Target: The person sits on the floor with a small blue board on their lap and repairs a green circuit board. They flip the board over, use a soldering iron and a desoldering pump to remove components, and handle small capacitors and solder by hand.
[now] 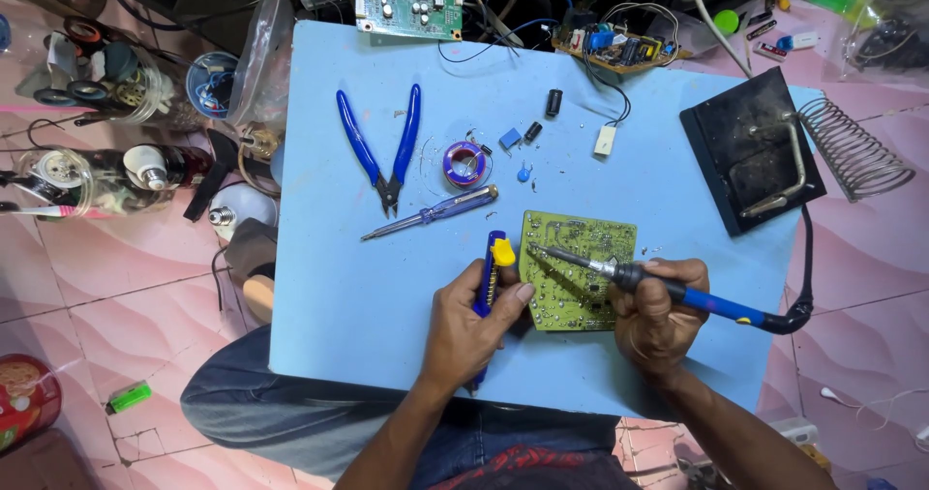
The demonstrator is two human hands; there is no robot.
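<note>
We see the green circuit board (578, 269) lying flat on the light blue worktop (329, 296), near its front edge, between our two hands. Our left hand (471, 327) has its fingers (511, 296) wrapped tight around a blue and yellow desoldering pump (492, 275), held upright just beside the board's left edge, the thumb touching that edge. Our right hand (658, 308) grips the blue-handled soldering iron (639, 279) firmly, its metal tip slanting across the board toward the upper left corner. Behind the board lie a blue screwdriver (434, 211), blue-handled cutters (383, 147) and a solder coil (464, 164), well apart from the hands. Bare worktop opens to the left; the black iron stand (750, 151) sits at the right edge.
</note>
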